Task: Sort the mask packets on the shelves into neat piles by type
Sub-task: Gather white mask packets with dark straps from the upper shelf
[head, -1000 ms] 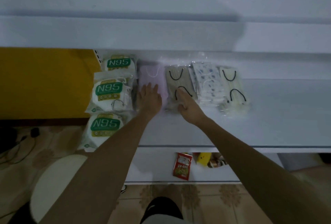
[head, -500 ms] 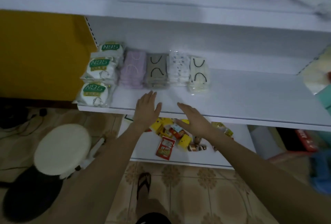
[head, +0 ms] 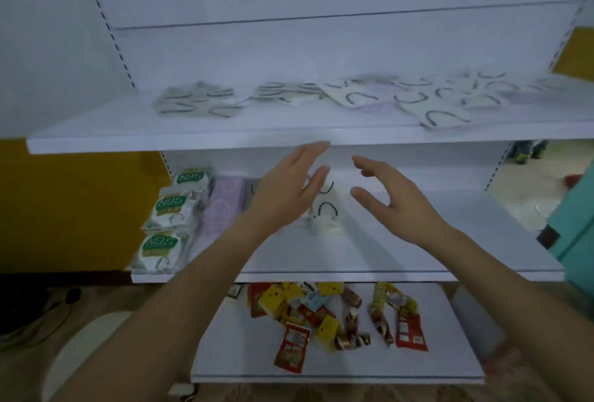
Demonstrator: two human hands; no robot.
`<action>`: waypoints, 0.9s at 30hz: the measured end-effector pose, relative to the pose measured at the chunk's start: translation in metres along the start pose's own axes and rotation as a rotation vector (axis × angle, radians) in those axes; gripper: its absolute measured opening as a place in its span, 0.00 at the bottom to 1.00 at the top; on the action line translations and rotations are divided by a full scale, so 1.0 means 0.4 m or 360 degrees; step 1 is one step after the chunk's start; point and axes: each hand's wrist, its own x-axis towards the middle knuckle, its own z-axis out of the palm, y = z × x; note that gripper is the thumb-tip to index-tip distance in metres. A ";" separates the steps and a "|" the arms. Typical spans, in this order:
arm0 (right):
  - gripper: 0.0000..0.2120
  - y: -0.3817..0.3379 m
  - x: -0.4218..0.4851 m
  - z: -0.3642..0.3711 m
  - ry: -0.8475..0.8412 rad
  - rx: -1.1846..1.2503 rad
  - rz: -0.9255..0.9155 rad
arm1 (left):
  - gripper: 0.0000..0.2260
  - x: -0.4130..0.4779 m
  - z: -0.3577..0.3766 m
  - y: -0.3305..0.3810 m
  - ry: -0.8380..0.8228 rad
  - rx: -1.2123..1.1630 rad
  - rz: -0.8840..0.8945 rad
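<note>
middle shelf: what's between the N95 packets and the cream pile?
Head view: the purple pile, then the edge of a grey pile; the left hand hides the rest.

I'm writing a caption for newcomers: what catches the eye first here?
The left hand and right hand hover open before the middle shelf, holding nothing. Above, mask packets lie scattered across the upper shelf; N95 packets line the middle shelf's left end. The bottom shelf holds jumbled red and yellow packets.
</note>
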 end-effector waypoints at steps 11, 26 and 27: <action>0.21 0.160 0.242 -0.232 0.0113 -0.0413 0.0226 | 0.19 0.375 0.020 -0.081 -0.0175 0.0125 0.0172; 0.41 0.327 0.425 -0.344 -0.0388 -0.0639 0.1124 | 0.22 0.666 0.112 -0.202 -0.0455 0.0671 -0.0230; 0.41 0.325 0.435 -0.348 -0.0422 -0.0606 0.1104 | 0.25 0.672 0.114 -0.205 -0.0460 0.0741 -0.0327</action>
